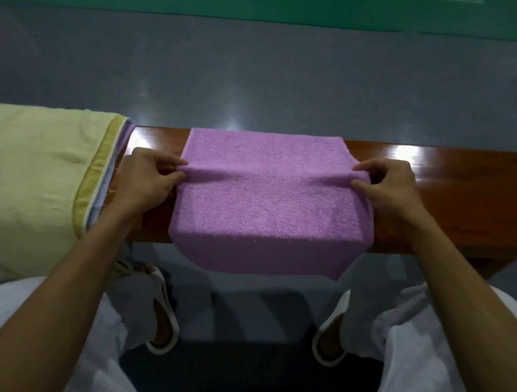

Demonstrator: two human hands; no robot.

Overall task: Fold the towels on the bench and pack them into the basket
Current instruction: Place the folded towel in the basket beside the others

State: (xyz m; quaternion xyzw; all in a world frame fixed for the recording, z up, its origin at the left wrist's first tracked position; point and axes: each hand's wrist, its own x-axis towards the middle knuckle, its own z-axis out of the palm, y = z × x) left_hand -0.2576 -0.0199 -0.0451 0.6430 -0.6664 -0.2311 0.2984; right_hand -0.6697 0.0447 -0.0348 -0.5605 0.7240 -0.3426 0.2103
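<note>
1. I see a yellow towel (27, 175) draped over the left end of the desk (468, 208).
2. My left hand (146, 179) pinches the left edge of the purple towel (266, 202).
3. That towel lies across the desk, hanging over its near side.
4. My right hand (392, 192) pinches its right edge.

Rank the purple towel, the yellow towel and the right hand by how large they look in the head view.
1. purple towel and yellow towel: alike in size; the yellow one runs off the left edge, so no ranking between them.
2. right hand, pinching the purple towel: clearly smallest.
</note>
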